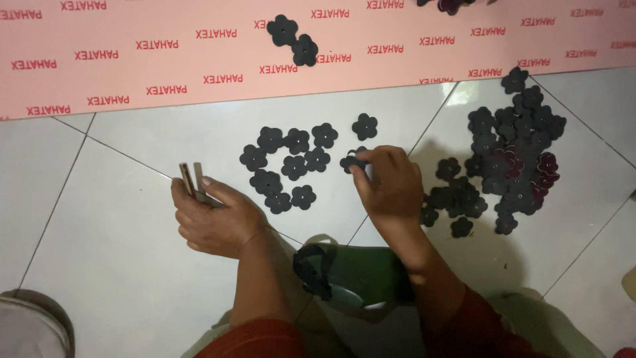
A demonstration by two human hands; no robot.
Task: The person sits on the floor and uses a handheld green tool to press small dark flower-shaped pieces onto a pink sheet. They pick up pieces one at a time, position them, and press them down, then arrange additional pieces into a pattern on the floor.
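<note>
Right hand (pixel 391 182) pinches a black flower cutout (pixel 351 161) at fingertips, just above the floor (pixel 132 265), right of the laid-out flower cluster (pixel 288 166). Left hand (pixel 212 219) is closed around a tool (pixel 192 180), two slim prongs sticking out, resting on the tile. Big flower pile (pixel 510 152) sits right of the right hand. Pink sheet (pixel 165 53) beyond carries two more flowers (pixel 293 40). Green sandal (pixel 351 275) lies between the forearms.
</note>
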